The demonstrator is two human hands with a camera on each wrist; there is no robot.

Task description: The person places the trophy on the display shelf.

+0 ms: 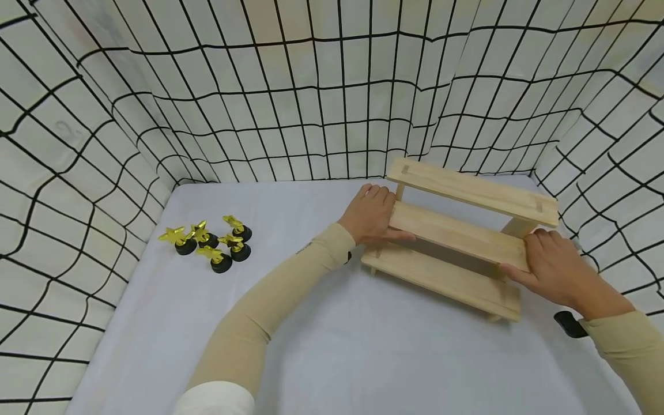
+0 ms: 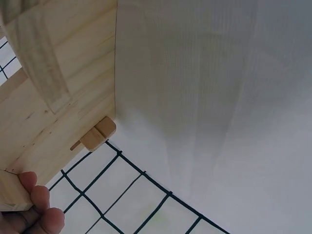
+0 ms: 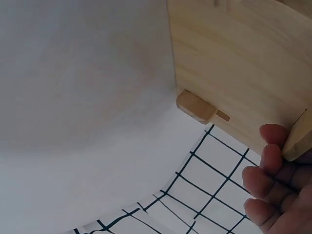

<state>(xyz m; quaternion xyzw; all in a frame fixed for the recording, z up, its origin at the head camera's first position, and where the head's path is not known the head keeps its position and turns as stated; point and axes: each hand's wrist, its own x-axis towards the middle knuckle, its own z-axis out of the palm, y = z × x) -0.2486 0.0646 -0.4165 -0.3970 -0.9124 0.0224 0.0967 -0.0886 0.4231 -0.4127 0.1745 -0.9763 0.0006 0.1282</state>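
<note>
A pale wooden three-step shelf (image 1: 456,231) stands on the white-covered table, angled down toward the right. At its left end my left hand (image 1: 369,214) grips the middle step, thumb along the front edge. My right hand (image 1: 552,266) holds the opposite end of that same step, its thumb also in front. In the left wrist view, curled fingers (image 2: 41,202) show at the board's end beside a side panel (image 2: 53,126) with a protruding peg. The right wrist view shows fingers (image 3: 268,165) at the board's other end, near a similar peg (image 3: 196,106).
Several gold star trophies (image 1: 199,233) with round black bases stand grouped on the left of the table (image 1: 332,346). Black wire mesh (image 1: 332,104) with white sheeting behind it rises at the back and both sides, close behind the shelf.
</note>
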